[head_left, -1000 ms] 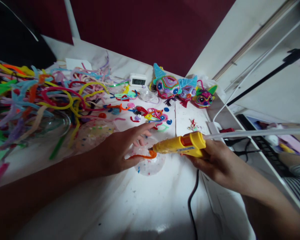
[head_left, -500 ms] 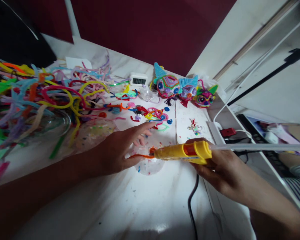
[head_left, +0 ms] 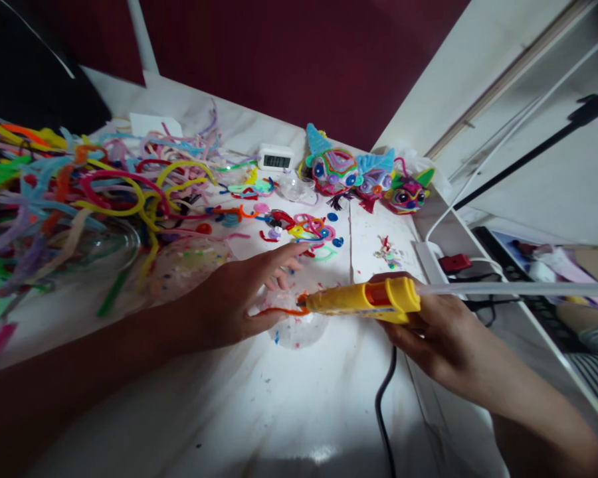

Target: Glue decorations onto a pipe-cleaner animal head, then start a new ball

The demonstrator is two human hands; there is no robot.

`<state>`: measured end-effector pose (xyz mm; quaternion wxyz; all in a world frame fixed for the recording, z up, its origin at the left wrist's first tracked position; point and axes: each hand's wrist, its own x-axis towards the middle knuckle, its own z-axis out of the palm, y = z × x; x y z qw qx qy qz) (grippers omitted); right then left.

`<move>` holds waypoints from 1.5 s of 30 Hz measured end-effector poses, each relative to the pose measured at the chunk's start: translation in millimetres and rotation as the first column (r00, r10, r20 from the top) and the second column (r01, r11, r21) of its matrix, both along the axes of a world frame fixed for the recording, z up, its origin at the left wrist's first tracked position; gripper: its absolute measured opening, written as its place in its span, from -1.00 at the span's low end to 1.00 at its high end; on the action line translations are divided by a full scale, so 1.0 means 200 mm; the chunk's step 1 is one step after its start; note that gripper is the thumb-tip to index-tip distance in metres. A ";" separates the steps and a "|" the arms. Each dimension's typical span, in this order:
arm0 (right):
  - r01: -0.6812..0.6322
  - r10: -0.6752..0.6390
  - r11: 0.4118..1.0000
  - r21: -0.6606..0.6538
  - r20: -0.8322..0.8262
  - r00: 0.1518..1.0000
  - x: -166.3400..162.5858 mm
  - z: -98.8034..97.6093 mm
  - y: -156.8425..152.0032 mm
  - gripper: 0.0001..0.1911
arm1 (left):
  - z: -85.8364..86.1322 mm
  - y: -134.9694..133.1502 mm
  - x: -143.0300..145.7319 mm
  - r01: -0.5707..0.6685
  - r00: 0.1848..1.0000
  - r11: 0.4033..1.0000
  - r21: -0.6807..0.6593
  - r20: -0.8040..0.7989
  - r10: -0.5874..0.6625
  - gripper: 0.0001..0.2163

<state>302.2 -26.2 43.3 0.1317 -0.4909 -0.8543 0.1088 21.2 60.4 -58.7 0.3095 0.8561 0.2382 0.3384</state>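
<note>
My right hand (head_left: 438, 332) is closed around a yellow hot glue gun (head_left: 363, 300) with a long clear glue stick (head_left: 518, 289) sticking out behind it. Its nozzle touches an orange pipe cleaner (head_left: 282, 310) lying across a clear speckled ball (head_left: 296, 325) on the white table (head_left: 259, 398). My left hand (head_left: 244, 292) rests on that ball, pinning the orange pipe cleaner under thumb and fingers, with the index finger stretched forward.
A big tangle of coloured pipe cleaners (head_left: 70, 199) fills the left side beside a glass bowl (head_left: 109, 249). Three pipe-cleaner figures (head_left: 369, 176) and a small digital clock (head_left: 276, 159) stand at the back. Curled pieces (head_left: 306, 229) lie mid-table. The gun's black cord (head_left: 383, 405) trails toward me.
The glue gun has shifted slightly right and levelled out, its nozzle staying at the orange pipe cleaner. My left hand has kept its place.
</note>
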 end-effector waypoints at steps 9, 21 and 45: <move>-0.001 0.001 1.000 0.001 -0.044 0.999 -0.02 -0.01 0.04 -0.85 | 0.01 0.00 0.02 -0.018 1.000 1.000 0.010 -0.002 0.018 -0.20; 0.085 -0.091 0.994 -0.068 -0.092 0.992 0.03 -0.04 0.05 -0.91 | -0.01 0.01 0.01 -0.028 1.000 1.000 0.011 -0.008 0.028 -0.23; 0.125 -0.137 0.986 -0.109 -0.111 0.984 0.07 -0.06 0.00 -0.92 | -0.01 0.01 0.00 -0.025 0.999 1.000 0.004 -0.027 0.025 -0.26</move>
